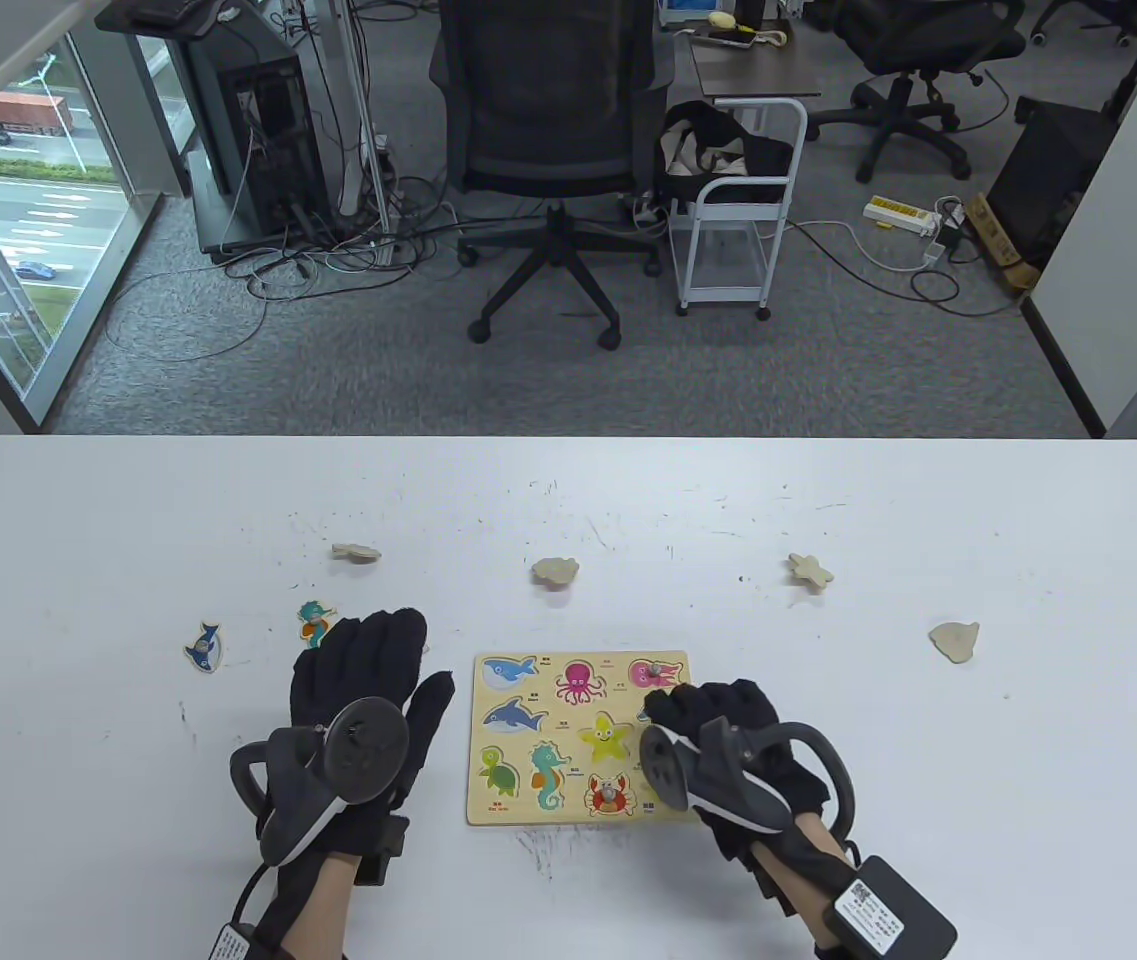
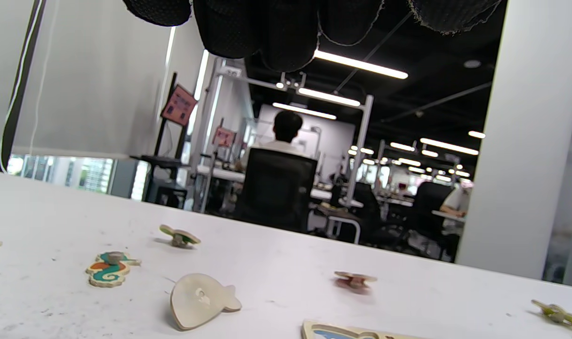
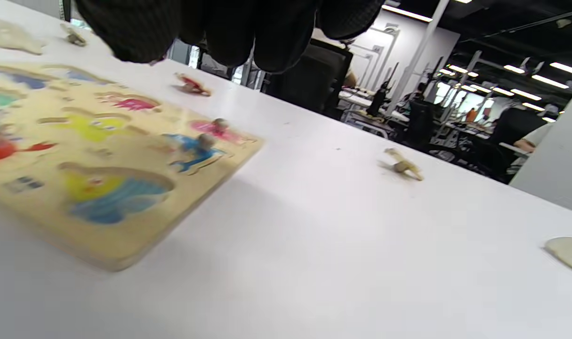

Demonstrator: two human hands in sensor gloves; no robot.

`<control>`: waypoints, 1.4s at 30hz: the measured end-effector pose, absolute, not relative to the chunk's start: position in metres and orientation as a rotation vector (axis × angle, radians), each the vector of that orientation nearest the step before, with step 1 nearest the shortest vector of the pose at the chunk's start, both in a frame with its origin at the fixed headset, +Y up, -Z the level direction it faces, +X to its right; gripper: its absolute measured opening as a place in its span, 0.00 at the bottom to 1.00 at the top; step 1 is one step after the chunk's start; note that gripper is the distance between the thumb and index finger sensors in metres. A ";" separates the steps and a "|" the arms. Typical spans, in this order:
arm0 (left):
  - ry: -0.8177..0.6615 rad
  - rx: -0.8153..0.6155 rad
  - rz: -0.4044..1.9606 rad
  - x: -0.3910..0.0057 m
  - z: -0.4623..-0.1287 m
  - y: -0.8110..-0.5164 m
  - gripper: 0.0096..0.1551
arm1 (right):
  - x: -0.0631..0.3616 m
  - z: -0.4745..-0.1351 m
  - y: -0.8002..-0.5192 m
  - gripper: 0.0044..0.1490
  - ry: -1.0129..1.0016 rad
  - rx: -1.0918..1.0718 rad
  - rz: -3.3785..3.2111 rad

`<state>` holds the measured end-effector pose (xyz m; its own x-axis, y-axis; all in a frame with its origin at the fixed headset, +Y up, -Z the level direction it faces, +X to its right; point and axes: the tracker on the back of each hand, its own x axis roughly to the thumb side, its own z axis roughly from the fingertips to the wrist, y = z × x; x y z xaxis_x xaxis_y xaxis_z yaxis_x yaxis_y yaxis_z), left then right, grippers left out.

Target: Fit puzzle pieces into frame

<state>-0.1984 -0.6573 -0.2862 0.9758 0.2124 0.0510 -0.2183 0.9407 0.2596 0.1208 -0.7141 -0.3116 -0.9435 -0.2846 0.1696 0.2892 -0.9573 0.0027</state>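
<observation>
The wooden puzzle frame [image 1: 488,812] lies at the table's front centre, with sea animals printed in its slots. A pink piece [image 1: 656,672] and a red crab piece [image 1: 608,793] sit in it, and a blue pegged piece [image 3: 194,146] shows in the right wrist view. My left hand [image 1: 378,660] rests flat on the table left of the frame, fingers spread, holding nothing. My right hand [image 1: 698,705] hovers over the frame's right edge and holds nothing. A face-down whale-shaped piece [image 2: 198,299] lies just ahead of my left fingers.
Loose pieces lie around: a blue fish [image 1: 203,646] and a seahorse [image 1: 315,622] face up at the left. Face-down pieces [image 1: 356,551], [image 1: 555,570], a starfish [image 1: 810,570] and one at the right [image 1: 955,640] lie further back. An office chair stands beyond the table's far edge.
</observation>
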 end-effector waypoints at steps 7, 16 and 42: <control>-0.014 0.273 0.215 -0.200 -0.286 -0.657 0.41 | 0.190 -0.346 -0.683 0.40 0.003 0.135 -2.854; 0.019 0.283 0.195 -0.206 -0.286 -0.655 0.41 | 0.285 -0.398 -0.674 0.42 -0.111 0.643 -2.809; 0.081 0.237 0.131 -0.210 -0.295 -0.665 0.41 | 0.377 -0.447 -0.757 0.43 -0.610 1.255 -2.806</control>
<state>-0.2105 -0.6649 -0.2950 0.9881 0.1392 -0.0647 -0.1200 0.9635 0.2395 0.3766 -0.7567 -0.4471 -0.6792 -0.1627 -0.7157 -0.1489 -0.9243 0.3514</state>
